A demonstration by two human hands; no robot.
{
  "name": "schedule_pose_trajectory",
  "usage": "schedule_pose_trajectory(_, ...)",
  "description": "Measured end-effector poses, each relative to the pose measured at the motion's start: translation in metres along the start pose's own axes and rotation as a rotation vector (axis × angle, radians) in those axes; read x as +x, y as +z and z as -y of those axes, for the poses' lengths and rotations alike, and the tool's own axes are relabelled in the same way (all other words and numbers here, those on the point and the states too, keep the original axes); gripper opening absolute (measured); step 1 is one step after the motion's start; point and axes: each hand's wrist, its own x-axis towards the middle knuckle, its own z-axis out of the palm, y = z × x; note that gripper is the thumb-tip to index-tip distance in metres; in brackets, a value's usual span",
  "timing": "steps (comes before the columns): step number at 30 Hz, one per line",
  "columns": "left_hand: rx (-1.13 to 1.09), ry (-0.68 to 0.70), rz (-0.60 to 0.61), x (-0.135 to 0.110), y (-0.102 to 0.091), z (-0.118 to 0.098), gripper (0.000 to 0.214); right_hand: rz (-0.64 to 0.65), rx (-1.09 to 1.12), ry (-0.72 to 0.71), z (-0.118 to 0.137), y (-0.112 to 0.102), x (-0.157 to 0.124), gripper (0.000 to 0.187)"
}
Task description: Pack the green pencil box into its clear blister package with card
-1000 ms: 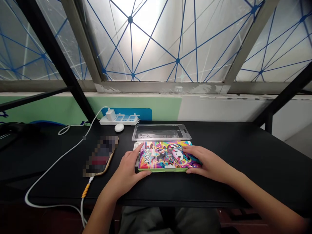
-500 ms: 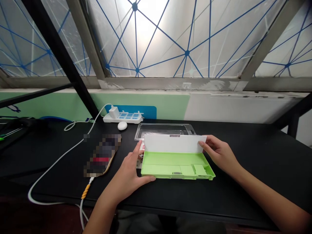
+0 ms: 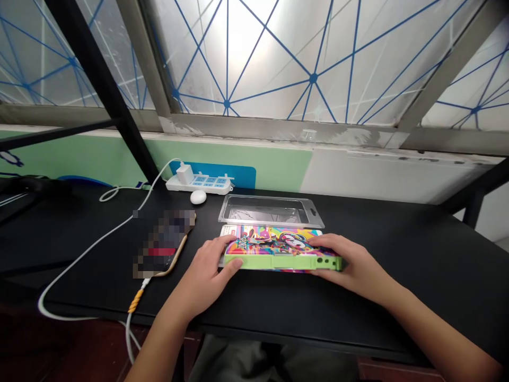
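Note:
A green pencil case [image 3: 278, 260] with a colourful cartoon lid lies closed in front of me, its long green side facing me. My left hand [image 3: 209, 268] grips its left end, thumb on the near edge and fingers on the lid. Around the right end is my right hand [image 3: 352, 262], fingers on top and thumb at the near lower side. A printed card [image 3: 228, 229] shows partly from under the case. Just behind lies a clear plastic blister pack [image 3: 274, 211]. The inside of the case is hidden.
To the left lies a phone [image 3: 167, 244] with a white charging cable [image 3: 89, 260] plugged in. A power strip [image 3: 199, 183] and a small white rounded case [image 3: 198, 197] stand near the wall. The front edge of the black table [image 3: 302, 329] runs close to me.
The lid, raised before with its white inside showing, is now down over the green tray. My right hand has moved from the lid's upper corner to the case's right end.

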Motion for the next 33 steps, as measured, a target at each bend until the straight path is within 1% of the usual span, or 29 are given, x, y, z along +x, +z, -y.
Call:
schedule_pose_trajectory(2,0.017,0.024,0.01,0.001,0.0,0.0,0.041,-0.061,0.032,0.088,-0.002,0.0,0.001,0.039)
schedule_pose_trajectory(4,0.045,0.048,0.029,0.002,0.0,-0.002,0.035,-0.112,0.052,0.177,-0.004,0.0,0.003,0.039)
schedule_pose_trajectory(7,0.069,0.063,0.04,0.003,0.0,-0.006,0.032,-0.126,0.038,0.212,-0.008,0.002,0.009,0.037)
schedule_pose_trajectory(10,0.065,0.058,0.03,0.004,0.001,-0.008,0.034,-0.12,-0.043,0.14,-0.01,0.006,0.016,0.031)
schedule_pose_trajectory(12,0.072,0.058,0.01,0.004,0.002,-0.007,0.035,-0.133,-0.144,0.07,-0.006,0.008,0.021,0.029)
schedule_pose_trajectory(14,0.099,0.059,-0.031,0.005,0.004,-0.005,0.033,-0.117,-0.256,0.008,0.002,0.011,0.025,0.027)
schedule_pose_trajectory(17,0.139,0.058,-0.081,0.005,0.005,-0.003,0.035,-0.026,-0.356,-0.042,0.023,0.019,0.035,0.029)
schedule_pose_trajectory(19,0.122,0.064,-0.084,0.004,0.005,-0.001,0.04,0.026,-0.381,-0.058,0.037,0.027,0.045,0.032)
schedule_pose_trajectory(20,0.097,0.071,-0.079,0.003,0.005,-0.001,0.045,0.047,-0.39,-0.062,0.043,0.032,0.05,0.033)
schedule_pose_trajectory(23,-0.006,0.095,-0.064,0.001,0.006,0.002,0.078,0.082,-0.391,-0.069,0.053,0.047,0.065,0.033)
schedule_pose_trajectory(24,-0.034,0.096,-0.059,0.0,0.007,0.003,0.089,0.076,-0.386,-0.068,0.053,0.051,0.068,0.033)
schedule_pose_trajectory(26,-0.067,0.084,-0.045,0.0,0.008,0.004,0.101,0.036,-0.383,-0.06,0.053,0.059,0.073,0.032)
schedule_pose_trajectory(29,-0.082,0.061,-0.024,0.002,0.008,0.004,0.103,-0.028,-0.402,-0.052,0.054,0.066,0.076,0.03)
schedule_pose_trajectory(33,-0.082,0.056,-0.015,0.003,0.007,0.0,0.094,-0.159,-0.434,-0.046,0.058,0.069,0.078,0.028)
